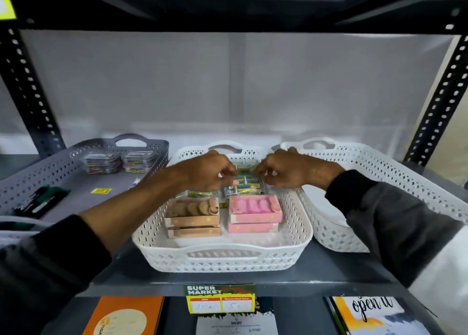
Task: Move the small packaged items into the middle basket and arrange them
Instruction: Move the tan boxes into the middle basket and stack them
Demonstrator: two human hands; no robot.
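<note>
Both hands are reaching over the far half of the middle basket, a white perforated one sitting on the dark shelf; the left hand is curling its fingers down and pinching at the small packaged items, the yellow-and-blue packets lying at the back of that basket; the right hand is meeting it from the other side, fingers likewise drawn together on the same cluster, though the blur is hiding exactly which packet each is gripping. Nearer the front of the middle basket, a stack of brown boxes is lying on its left side and a stack of pink boxes on its right side, the two stacks just beside each other. To the left of the middle basket a grey basket is holding clear packs of coloured items at its back and dark pens near its front; to the right a second white basket is standing, touching or nearly touching it. Below the middle basket a supermarket price label is hanging on the shelf edge.
</note>
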